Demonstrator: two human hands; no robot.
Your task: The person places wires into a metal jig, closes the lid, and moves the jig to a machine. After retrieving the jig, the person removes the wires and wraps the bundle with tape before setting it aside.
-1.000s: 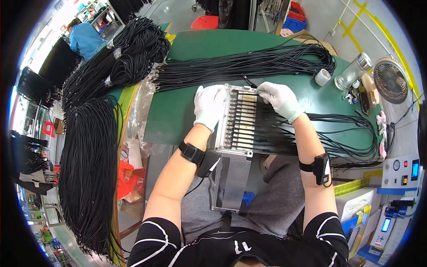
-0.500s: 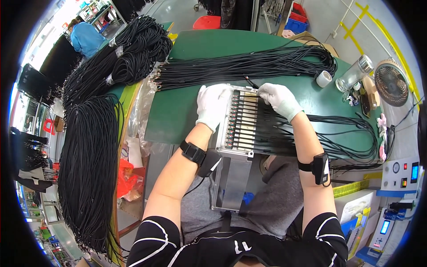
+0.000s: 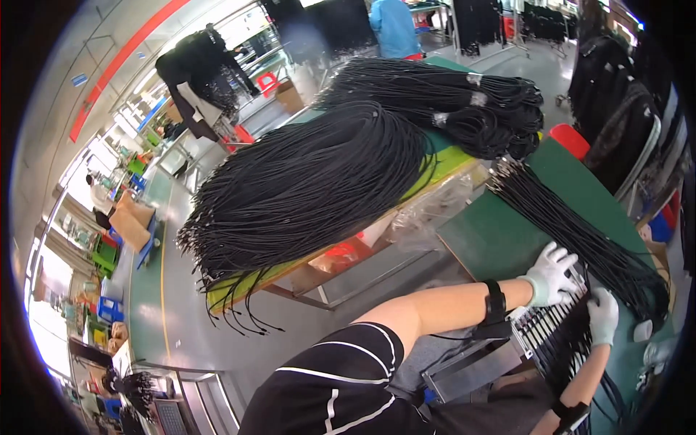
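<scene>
A metal slotted fixture (image 3: 535,335) sits at the table edge, above my lap, with a row of black cables (image 3: 562,348) laid in its slots and running off to the right. My left hand (image 3: 552,277), in a white glove, rests over the fixture's far end with its fingers stretched and apart. Just right of it, my right hand (image 3: 602,317), also gloved, is beside the far end of the cable row. Its fingers are curled together; whatever they hold is hidden. A grey metal box-like part (image 3: 475,373) extends from the fixture toward me.
A long bundle of black cables (image 3: 573,225) lies on the green table (image 3: 486,235) beyond my hands. Larger cable heaps (image 3: 312,188) cover a side bench with a yellow-green edge (image 3: 246,285). A red stool (image 3: 569,141) stands behind, and a person in blue (image 3: 395,29) is farther off.
My view has swung left, so the fixture and hands now appear lower right. The left hand's fingers have spread over the fixture's far end; the right hand stays close by.
</scene>
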